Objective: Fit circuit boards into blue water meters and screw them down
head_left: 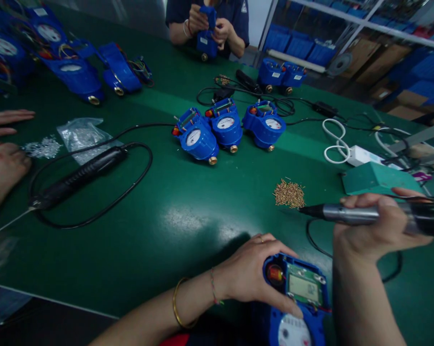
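Observation:
My left hand [255,274] grips the left side of a blue water meter [299,300] at the near table edge; its green circuit board and dial face up. My right hand [377,228] is wrapped round an electric screwdriver [350,214], held level above the table with its tip pointing left. The tip sits just under a small pile of brass screws [289,193].
Three blue meters [227,128] stand mid-table on the green table [174,211]. A second black screwdriver [76,179] with cable lies left. Another person's hands [3,158] rest at the left edge by small silver parts [42,147]. A person opposite holds a meter [207,36]. A teal box [377,178] sits right.

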Demonstrator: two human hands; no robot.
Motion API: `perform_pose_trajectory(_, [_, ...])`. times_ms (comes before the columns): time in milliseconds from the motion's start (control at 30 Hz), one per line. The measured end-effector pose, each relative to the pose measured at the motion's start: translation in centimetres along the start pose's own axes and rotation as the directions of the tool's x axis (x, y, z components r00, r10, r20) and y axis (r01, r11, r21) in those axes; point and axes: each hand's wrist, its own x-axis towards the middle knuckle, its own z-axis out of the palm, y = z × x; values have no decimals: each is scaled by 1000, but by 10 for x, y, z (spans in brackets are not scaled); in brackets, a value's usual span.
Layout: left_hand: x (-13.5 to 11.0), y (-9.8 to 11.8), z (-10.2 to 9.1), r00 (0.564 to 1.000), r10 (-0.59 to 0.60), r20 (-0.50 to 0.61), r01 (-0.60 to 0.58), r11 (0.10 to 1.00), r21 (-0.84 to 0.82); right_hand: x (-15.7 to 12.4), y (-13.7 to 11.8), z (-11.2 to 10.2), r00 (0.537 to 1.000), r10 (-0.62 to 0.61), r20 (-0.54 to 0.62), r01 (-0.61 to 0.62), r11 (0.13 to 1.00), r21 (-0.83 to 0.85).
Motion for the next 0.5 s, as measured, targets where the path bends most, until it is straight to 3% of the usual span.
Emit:
perform_pose_trajectory(133, [0, 0, 0, 1000, -21, -3, 21, 1000, -10, -10, 15, 12, 1000, -11, 29, 10, 999, 37])
perform_pose_trajectory(400, [0, 2, -3, 1000, -12, 19, 12, 1000, 0, -8, 23, 15, 999, -17, 27, 16, 998, 62])
perform_pose_trajectory(500, [0, 1, -8, 999, 28, 27, -26, 997, -75, -5, 20, 15, 1000, -18, 11, 17, 998, 63])
